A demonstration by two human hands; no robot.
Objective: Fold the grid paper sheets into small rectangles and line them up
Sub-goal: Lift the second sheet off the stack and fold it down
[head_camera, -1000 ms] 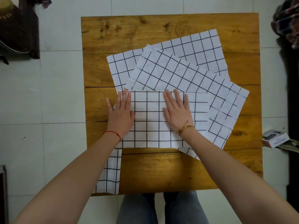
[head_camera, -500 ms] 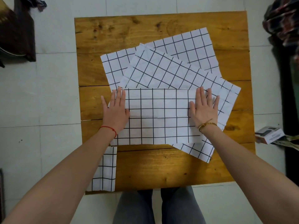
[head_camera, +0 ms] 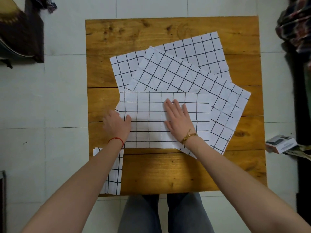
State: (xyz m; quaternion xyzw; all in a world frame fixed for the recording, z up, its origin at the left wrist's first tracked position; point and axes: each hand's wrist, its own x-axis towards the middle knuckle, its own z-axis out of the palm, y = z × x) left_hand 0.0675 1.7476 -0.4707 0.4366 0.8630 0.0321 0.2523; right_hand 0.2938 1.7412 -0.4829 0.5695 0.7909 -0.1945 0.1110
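A half-folded grid paper sheet (head_camera: 148,118) lies across the middle of the wooden table (head_camera: 168,169). My left hand (head_camera: 117,122) pinches its left edge, thumb on top and fingers curled under. My right hand (head_camera: 179,119) lies flat on the sheet's centre, fingers spread. Behind it lie two unfolded grid sheets, one tilted (head_camera: 193,78) and one further back (head_camera: 198,49). A small folded grid rectangle (head_camera: 115,175) sits at the table's front left corner, partly hidden by my left forearm.
Bare wood shows along the table's front and back edges. A small box (head_camera: 281,143) lies on the tiled floor to the right. Dark objects stand at the far left (head_camera: 20,31) and dark cloth at the far right (head_camera: 296,27). My knees (head_camera: 165,214) are under the table's front edge.
My right hand slid from the sheet's right end back to its centre. My left hand went from lying flat to gripping the sheet's left edge.
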